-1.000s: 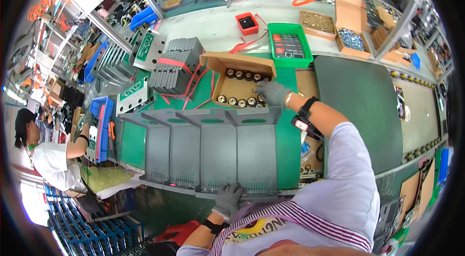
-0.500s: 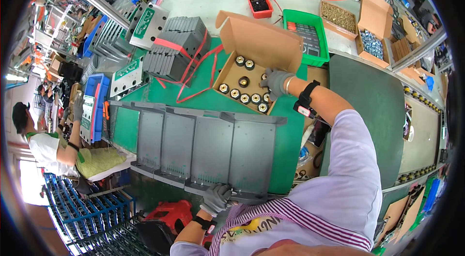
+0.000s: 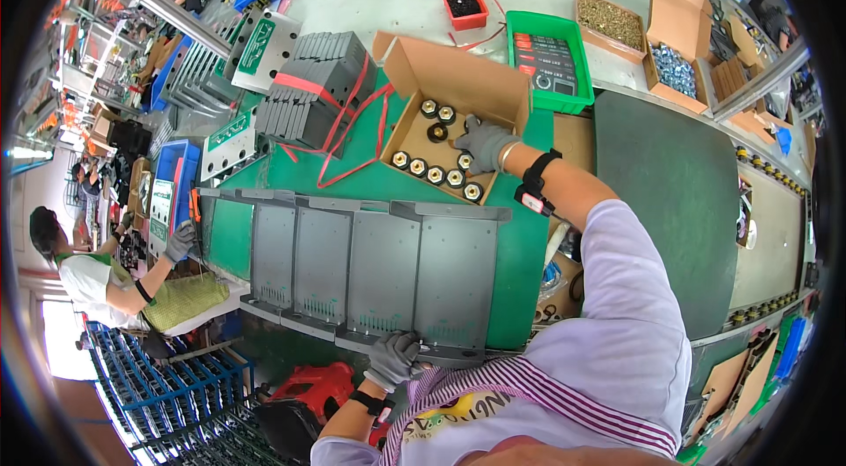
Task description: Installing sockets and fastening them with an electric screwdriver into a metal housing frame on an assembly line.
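Observation:
My right hand (image 3: 484, 147), in a grey glove, reaches into an open cardboard box (image 3: 407, 133) of round black parts with brass-coloured hexagonal centres (image 3: 435, 174). Its fingers point down among them, and the fingertips are hidden. A dark round part (image 3: 438, 132) lies tipped close to those fingers. My left hand (image 3: 393, 362), also gloved, is at the near edge of a row of grey sheet-metal panels (image 3: 381, 272). Its fingers are curled at that edge; a small pale thing shows by the fingertips, too small to name.
Grey metal pieces (image 3: 308, 96) with red strapping stand left of the box. Beyond it are a red bin (image 3: 464, 22) and a green bin (image 3: 564, 103). Boxes of small hardware (image 3: 677, 69) sit far right. A co-worker (image 3: 115, 281) sits at left.
My right hand has moved left and deeper into the box, and a dark part there now lies tipped. My left hand stays at the panel edge. The co-worker's arm has lowered.

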`<act>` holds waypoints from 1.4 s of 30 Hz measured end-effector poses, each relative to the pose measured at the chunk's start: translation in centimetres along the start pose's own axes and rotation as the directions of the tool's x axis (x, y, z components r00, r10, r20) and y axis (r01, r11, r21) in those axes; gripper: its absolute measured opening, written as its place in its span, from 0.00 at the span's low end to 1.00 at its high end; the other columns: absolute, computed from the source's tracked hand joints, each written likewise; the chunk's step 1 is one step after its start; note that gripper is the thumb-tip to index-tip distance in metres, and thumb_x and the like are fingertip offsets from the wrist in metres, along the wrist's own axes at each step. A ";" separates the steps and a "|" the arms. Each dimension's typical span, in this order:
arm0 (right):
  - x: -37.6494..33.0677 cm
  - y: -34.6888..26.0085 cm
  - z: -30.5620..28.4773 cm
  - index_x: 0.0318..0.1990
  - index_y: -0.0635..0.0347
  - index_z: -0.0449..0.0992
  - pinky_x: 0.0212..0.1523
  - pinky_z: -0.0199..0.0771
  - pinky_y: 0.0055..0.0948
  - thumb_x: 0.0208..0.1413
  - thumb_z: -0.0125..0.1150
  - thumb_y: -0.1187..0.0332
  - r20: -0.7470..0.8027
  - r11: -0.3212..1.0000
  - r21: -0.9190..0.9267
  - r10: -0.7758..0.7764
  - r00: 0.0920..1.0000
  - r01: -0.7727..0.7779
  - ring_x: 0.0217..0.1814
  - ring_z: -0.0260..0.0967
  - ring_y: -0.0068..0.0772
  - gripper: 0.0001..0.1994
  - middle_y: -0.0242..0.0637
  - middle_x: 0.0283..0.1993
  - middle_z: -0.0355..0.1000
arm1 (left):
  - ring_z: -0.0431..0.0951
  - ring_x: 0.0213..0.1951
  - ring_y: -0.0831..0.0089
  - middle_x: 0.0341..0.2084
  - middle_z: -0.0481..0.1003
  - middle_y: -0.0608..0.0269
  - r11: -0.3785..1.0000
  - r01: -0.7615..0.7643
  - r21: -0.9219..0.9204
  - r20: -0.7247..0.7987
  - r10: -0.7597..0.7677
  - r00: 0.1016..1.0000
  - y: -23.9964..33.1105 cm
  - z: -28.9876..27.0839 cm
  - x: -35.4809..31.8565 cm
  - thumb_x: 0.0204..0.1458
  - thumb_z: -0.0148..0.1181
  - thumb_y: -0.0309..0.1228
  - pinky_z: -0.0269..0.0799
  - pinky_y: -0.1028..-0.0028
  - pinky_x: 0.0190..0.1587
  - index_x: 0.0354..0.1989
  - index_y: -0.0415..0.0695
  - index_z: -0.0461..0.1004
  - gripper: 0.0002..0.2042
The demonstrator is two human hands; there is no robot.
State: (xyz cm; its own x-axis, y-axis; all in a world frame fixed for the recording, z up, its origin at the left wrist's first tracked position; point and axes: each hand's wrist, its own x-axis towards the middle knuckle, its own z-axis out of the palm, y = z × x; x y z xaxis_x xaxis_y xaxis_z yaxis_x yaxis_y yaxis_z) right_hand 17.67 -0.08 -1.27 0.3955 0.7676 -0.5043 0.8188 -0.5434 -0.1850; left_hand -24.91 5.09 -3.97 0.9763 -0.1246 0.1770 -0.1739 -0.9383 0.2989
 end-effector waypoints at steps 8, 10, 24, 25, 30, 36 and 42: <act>0.9 -0.1 1.0 0.55 0.40 0.59 0.49 0.64 0.36 0.31 0.64 0.60 -0.102 0.999 0.027 0.033 0.994 -0.030 0.51 0.60 0.49 0.35 0.50 0.55 0.49 | 0.73 0.30 0.66 0.28 0.72 0.62 0.999 0.045 -0.005 0.029 -0.045 0.999 0.1 -0.1 -0.1 0.38 0.52 0.53 0.69 0.67 0.37 0.26 0.44 0.68 0.22; 1.2 -0.2 1.4 0.55 0.39 0.59 0.49 0.64 0.36 0.32 0.64 0.60 -0.115 0.999 0.008 0.034 0.993 -0.034 0.51 0.60 0.49 0.35 0.50 0.55 0.49 | 0.73 0.30 0.65 0.28 0.72 0.62 0.999 0.047 -0.002 0.036 -0.047 0.998 0.2 -0.2 -0.1 0.37 0.52 0.53 0.69 0.68 0.37 0.26 0.44 0.68 0.22; 1.5 -0.9 0.6 0.56 0.35 0.58 0.53 0.61 0.35 0.35 0.61 0.65 0.044 0.993 0.112 0.034 0.998 -0.039 0.56 0.55 0.49 0.34 0.50 0.62 0.39 | 0.73 0.28 0.65 0.27 0.71 0.62 0.999 0.049 0.009 0.012 -0.049 0.999 0.1 0.1 0.0 0.40 0.49 0.55 0.69 0.68 0.34 0.23 0.45 0.66 0.22; 1.4 -1.0 0.7 0.56 0.35 0.58 0.53 0.61 0.35 0.35 0.61 0.65 0.043 0.993 0.109 0.033 0.999 -0.038 0.56 0.55 0.49 0.34 0.50 0.62 0.39 | 0.73 0.28 0.65 0.25 0.71 0.63 0.999 0.045 0.014 -0.009 -0.045 0.999 0.1 0.2 0.0 0.43 0.46 0.57 0.69 0.68 0.32 0.22 0.46 0.65 0.23; 1.7 -2.6 1.2 0.53 0.36 0.62 0.52 0.62 0.35 0.38 0.57 0.68 -0.051 1.000 0.021 -0.001 0.999 0.002 0.57 0.53 0.50 0.29 0.48 0.64 0.35 | 0.73 0.28 0.64 0.25 0.71 0.63 0.999 0.046 0.012 -0.003 -0.046 0.999 0.4 0.0 0.1 0.43 0.45 0.57 0.70 0.68 0.32 0.23 0.46 0.66 0.23; 1.6 -2.1 1.0 0.49 0.40 0.65 0.51 0.62 0.36 0.38 0.58 0.62 -0.209 0.988 0.138 0.097 0.973 -0.069 0.55 0.56 0.49 0.25 0.52 0.58 0.44 | 0.73 0.27 0.65 0.24 0.71 0.64 0.998 0.064 0.001 -0.050 -0.063 0.997 0.3 0.6 0.1 0.43 0.45 0.57 0.70 0.67 0.30 0.22 0.46 0.66 0.23; 1.8 -2.6 1.1 0.54 0.45 0.59 0.50 0.61 0.38 0.32 0.62 0.62 -0.240 0.987 0.076 0.153 0.959 -0.138 0.54 0.55 0.49 0.34 0.51 0.54 0.49 | 0.73 0.26 0.66 0.24 0.71 0.64 0.998 0.057 0.029 -0.037 -0.056 0.998 0.2 0.3 -0.1 0.43 0.44 0.57 0.70 0.68 0.30 0.20 0.47 0.66 0.23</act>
State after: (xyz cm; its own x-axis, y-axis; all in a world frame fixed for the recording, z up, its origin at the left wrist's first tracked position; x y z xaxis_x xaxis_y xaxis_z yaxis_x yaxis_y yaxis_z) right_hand 15.79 2.37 -2.63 0.6041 0.7345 -0.3091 0.7222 -0.6686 -0.1773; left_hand -25.00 4.83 -4.26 0.9791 -0.0598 0.1946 -0.1140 -0.9530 0.2808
